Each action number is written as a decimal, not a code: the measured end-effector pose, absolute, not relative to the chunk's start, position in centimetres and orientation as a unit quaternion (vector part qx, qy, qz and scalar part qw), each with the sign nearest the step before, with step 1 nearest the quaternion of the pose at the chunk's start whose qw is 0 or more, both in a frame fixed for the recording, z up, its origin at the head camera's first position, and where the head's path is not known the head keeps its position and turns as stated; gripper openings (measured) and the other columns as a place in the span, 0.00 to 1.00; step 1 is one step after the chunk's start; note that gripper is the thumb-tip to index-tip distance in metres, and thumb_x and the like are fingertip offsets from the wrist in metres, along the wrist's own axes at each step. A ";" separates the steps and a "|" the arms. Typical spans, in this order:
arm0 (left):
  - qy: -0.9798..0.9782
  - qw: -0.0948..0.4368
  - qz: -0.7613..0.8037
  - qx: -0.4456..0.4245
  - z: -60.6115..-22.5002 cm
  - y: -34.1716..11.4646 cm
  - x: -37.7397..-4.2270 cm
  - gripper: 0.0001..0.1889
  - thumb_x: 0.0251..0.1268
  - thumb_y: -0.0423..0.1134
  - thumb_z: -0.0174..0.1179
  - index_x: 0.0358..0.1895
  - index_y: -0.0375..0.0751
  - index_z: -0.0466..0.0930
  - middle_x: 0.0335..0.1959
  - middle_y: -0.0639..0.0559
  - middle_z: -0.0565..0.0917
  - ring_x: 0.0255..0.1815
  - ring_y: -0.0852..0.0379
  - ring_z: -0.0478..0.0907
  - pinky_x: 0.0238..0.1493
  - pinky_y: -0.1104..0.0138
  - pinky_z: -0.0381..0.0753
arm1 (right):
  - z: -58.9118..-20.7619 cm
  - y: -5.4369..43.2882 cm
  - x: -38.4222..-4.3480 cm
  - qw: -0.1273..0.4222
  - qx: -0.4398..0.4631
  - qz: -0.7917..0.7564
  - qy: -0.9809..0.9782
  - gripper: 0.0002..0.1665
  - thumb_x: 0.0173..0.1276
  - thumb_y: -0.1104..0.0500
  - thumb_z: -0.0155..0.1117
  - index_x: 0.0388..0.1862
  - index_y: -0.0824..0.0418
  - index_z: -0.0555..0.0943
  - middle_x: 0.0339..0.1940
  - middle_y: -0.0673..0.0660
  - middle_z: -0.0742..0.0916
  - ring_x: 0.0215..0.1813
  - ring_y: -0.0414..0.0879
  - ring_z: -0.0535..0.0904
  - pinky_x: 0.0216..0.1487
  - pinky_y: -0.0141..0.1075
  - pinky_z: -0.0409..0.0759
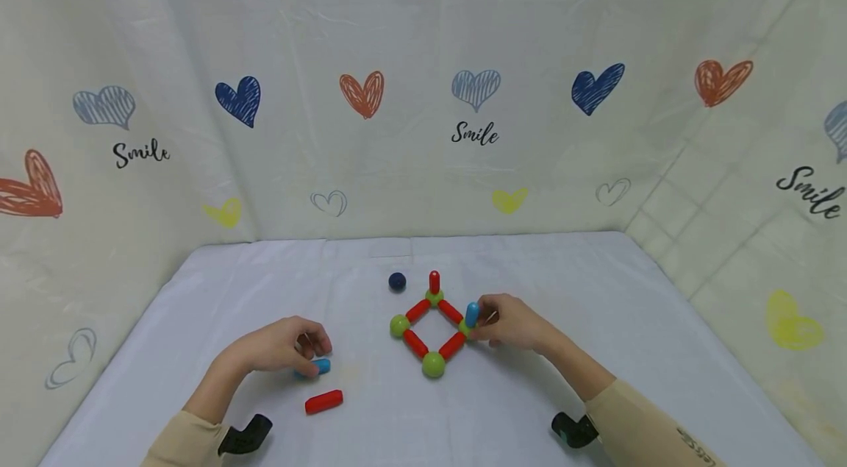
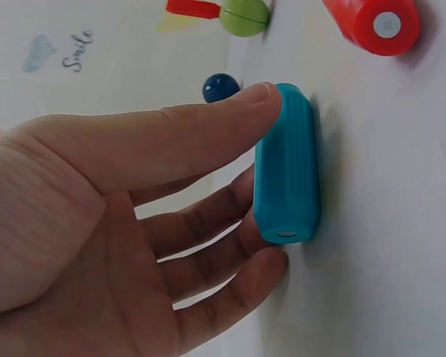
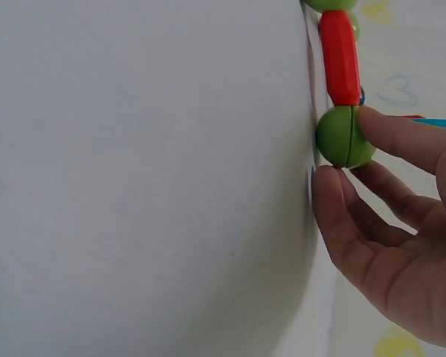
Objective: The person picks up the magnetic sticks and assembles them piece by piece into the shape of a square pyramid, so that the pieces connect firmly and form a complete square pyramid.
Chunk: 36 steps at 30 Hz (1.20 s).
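A diamond of red magnetic rods [image 1: 415,343] joined by green balls [image 1: 433,365] lies on the white cloth. One red rod [image 1: 434,282] stands upright on its far ball, and a blue rod [image 1: 472,315] stands on the right ball. With thumb and fingers, my right hand [image 1: 512,321] grips that right green ball [image 3: 345,137], below the blue rod. Over to the left, my left hand [image 1: 281,346] holds a second blue rod [image 2: 288,167] at the cloth, thumb on one side and fingers behind it.
A loose red rod [image 1: 324,401] lies nearer than the left hand. Beyond the diamond sits a dark blue ball [image 1: 397,282]. The white-covered table [image 1: 370,437] ends at a hanging cloth [image 1: 410,180] printed with hearts.
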<state>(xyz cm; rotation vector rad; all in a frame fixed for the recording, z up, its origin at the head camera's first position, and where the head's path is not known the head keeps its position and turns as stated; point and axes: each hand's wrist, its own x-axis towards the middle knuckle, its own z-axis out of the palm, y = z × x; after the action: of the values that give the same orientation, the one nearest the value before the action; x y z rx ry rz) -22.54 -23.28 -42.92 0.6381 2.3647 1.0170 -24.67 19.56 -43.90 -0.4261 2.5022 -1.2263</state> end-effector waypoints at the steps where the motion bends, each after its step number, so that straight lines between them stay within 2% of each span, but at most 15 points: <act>1: 0.865 0.244 0.372 0.233 -42.9 -23.3 -22.5 0.12 0.58 0.32 0.74 0.44 0.40 0.84 0.38 0.50 0.82 0.40 0.49 0.76 0.39 0.64 0.78 | -43.9 19.5 -24.6 0.161 -0.149 -0.429 0.876 0.14 0.65 0.60 0.76 0.44 0.62 0.80 0.38 0.55 0.82 0.35 0.48 0.80 0.38 0.41 0.85; 6: 0.863 0.251 0.373 0.232 -42.8 -23.2 -22.3 0.13 0.57 0.30 0.75 0.45 0.39 0.84 0.38 0.49 0.81 0.40 0.49 0.76 0.41 0.64 0.79 | -43.8 19.7 -24.6 0.171 -0.152 -0.428 0.874 0.16 0.64 0.60 0.77 0.45 0.63 0.80 0.37 0.56 0.83 0.32 0.48 0.80 0.37 0.41 0.84; 13: 0.862 0.253 0.369 0.236 -43.0 -23.3 -22.4 0.13 0.56 0.29 0.76 0.44 0.39 0.84 0.37 0.49 0.81 0.40 0.49 0.76 0.41 0.65 0.79 | -43.6 20.3 -25.2 0.185 -0.164 -0.422 0.872 0.17 0.66 0.70 0.69 0.53 0.67 0.80 0.40 0.57 0.84 0.39 0.50 0.81 0.42 0.42 0.85; 18: 0.866 0.253 0.359 0.237 -43.3 -23.3 -22.6 0.13 0.56 0.31 0.76 0.42 0.41 0.84 0.36 0.50 0.81 0.39 0.50 0.76 0.41 0.65 0.79 | -43.7 20.1 -26.3 0.169 -0.135 -0.438 0.872 0.16 0.71 0.66 0.64 0.57 0.65 0.81 0.44 0.57 0.84 0.41 0.50 0.82 0.45 0.41 0.85; 26: 0.871 0.250 0.349 0.241 -43.2 -23.4 -22.6 0.11 0.57 0.32 0.76 0.41 0.44 0.86 0.35 0.51 0.81 0.39 0.50 0.76 0.40 0.64 0.79 | -44.2 18.9 -28.1 0.176 -0.104 -0.459 0.865 0.18 0.72 0.61 0.67 0.59 0.62 0.82 0.47 0.55 0.86 0.47 0.48 0.83 0.51 0.41 0.85; 36: 0.869 0.247 0.351 0.247 -43.3 -23.4 -22.5 0.10 0.58 0.32 0.75 0.41 0.44 0.87 0.35 0.53 0.81 0.38 0.51 0.76 0.40 0.64 0.78 | -44.5 18.2 -28.4 0.189 -0.109 -0.470 0.855 0.20 0.69 0.61 0.72 0.58 0.64 0.82 0.46 0.56 0.87 0.46 0.48 0.84 0.49 0.42 0.85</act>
<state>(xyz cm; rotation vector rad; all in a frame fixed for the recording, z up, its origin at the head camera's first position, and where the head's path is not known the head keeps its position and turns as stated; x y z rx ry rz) -22.53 -23.41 -43.33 0.6730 2.3699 0.9562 -28.40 18.17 -44.55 -0.3079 2.4046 -1.3221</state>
